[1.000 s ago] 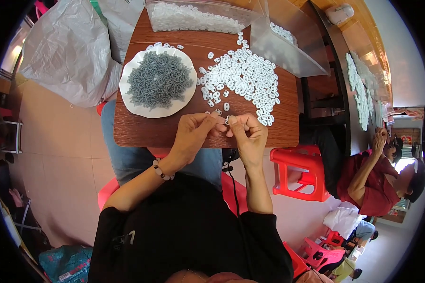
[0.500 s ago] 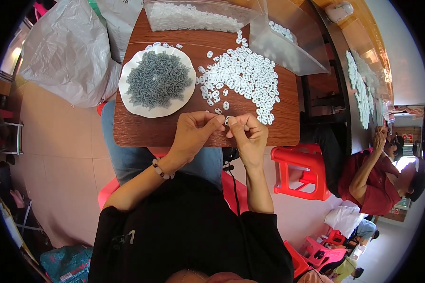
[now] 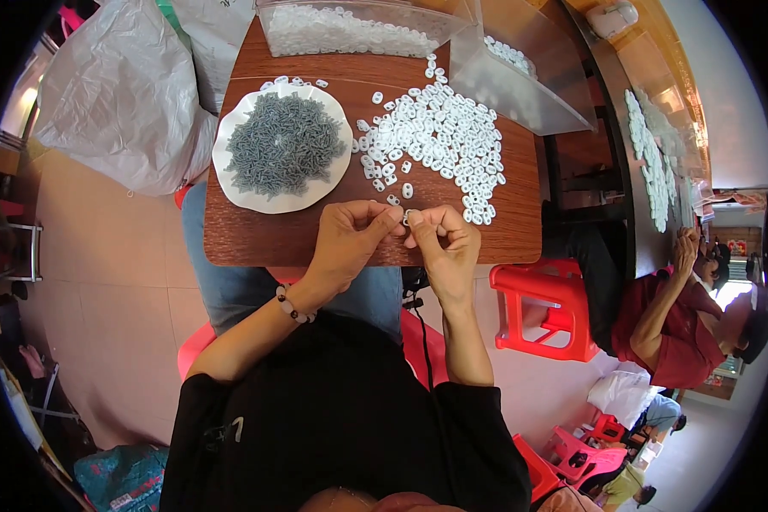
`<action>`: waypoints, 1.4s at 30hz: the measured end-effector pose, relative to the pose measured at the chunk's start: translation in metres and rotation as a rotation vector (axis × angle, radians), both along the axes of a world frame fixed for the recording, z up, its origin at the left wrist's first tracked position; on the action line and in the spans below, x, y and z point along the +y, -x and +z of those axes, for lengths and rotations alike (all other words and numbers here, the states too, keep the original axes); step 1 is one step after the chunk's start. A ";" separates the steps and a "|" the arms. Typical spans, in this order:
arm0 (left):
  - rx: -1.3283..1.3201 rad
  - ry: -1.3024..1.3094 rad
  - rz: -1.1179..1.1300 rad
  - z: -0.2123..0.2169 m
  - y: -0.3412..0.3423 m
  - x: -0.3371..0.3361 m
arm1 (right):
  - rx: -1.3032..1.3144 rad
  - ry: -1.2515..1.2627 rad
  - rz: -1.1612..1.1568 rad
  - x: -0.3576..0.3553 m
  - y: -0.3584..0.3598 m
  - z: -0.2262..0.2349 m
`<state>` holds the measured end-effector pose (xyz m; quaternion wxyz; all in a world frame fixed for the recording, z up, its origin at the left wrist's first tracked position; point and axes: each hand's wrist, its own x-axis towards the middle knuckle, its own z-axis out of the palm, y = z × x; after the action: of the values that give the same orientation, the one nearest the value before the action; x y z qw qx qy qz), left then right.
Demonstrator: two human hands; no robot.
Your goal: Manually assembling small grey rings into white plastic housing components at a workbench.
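Observation:
My left hand (image 3: 354,239), with a beaded bracelet at the wrist, is closed in a pinch over the table's near edge. What its fingertips hold is too small to make out. Close beside it, my right hand (image 3: 445,247) pinches a small white two-hole plastic piece (image 3: 407,217), partly covered by the fingers. The fingertips of both hands nearly meet at this piece. Beyond them spreads a loose pile of similar white pieces (image 3: 439,132). To the left stands a white scalloped plate (image 3: 224,175) heaped with small grey rod-like pieces (image 3: 283,145).
The brown table (image 3: 264,243) also bears a clear bin (image 3: 350,34) of white pieces and a second clear bin (image 3: 520,85). White sacks (image 3: 124,94) stand left. At right are a red stool (image 3: 542,311) and a person in dark red (image 3: 678,333) at another table.
My right hand has shifted slightly left, bringing the white piece closer to my left fingertips. My left hand has barely moved. The plate and pile stay as they were.

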<state>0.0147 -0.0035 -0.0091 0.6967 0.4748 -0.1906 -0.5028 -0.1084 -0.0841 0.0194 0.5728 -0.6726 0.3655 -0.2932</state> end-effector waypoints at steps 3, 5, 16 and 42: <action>0.025 0.011 -0.005 0.003 -0.003 0.002 | -0.028 0.017 -0.029 -0.002 0.000 -0.002; 0.082 -0.062 -0.007 0.009 -0.008 0.003 | -0.060 0.035 -0.055 -0.004 0.002 -0.004; -0.911 -0.175 0.015 0.005 -0.024 -0.001 | -0.137 -0.019 -0.216 -0.022 0.032 -0.009; -1.619 0.100 -0.040 -0.019 -0.005 -0.129 | -0.197 -0.014 -0.324 -0.030 0.075 -0.018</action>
<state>0.0197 -0.1323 -0.0286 0.3540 0.6561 -0.6665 -0.0065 -0.1831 -0.1136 0.0012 0.5559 -0.5688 0.4131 -0.4436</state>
